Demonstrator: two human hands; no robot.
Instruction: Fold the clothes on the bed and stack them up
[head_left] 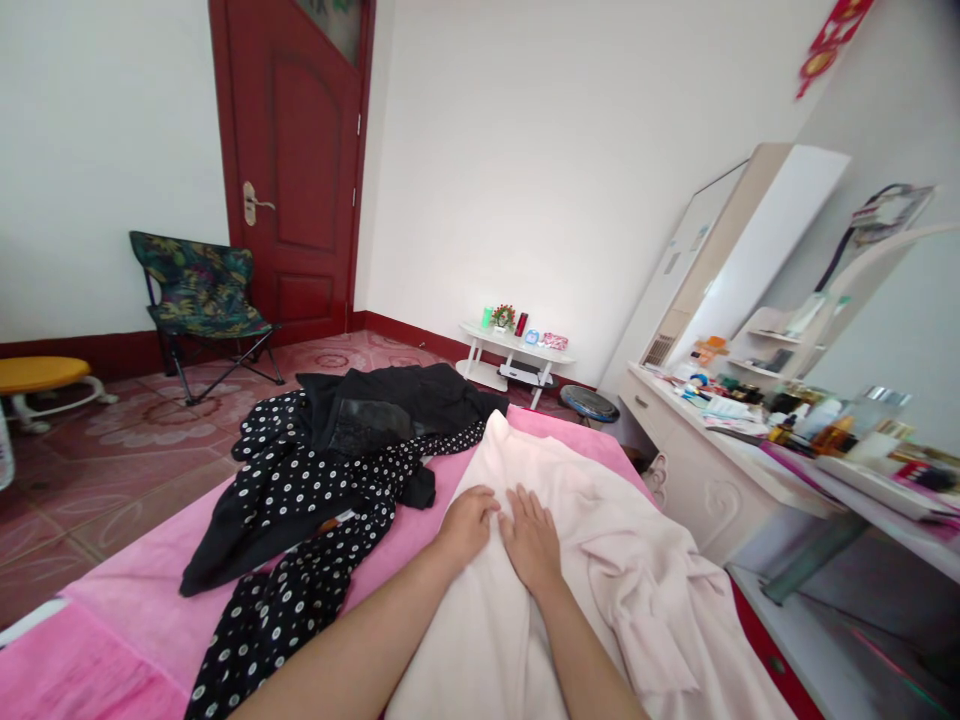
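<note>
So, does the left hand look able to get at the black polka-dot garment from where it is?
Probably yes: the left hand is on the cream cloth, and the polka-dot garment lies close by, across bare pink cover, with nothing visible standing between them.

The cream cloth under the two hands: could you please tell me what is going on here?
A person has both bare hands on the cream cloth. The right hand lies on it with the fingers extended; the left hand is beside it, fingers curled, and whether it grips is unclear. The cloth is spread over a pink cover, creased toward the right. A dotted garment lies to the left, among black clothes.
</note>
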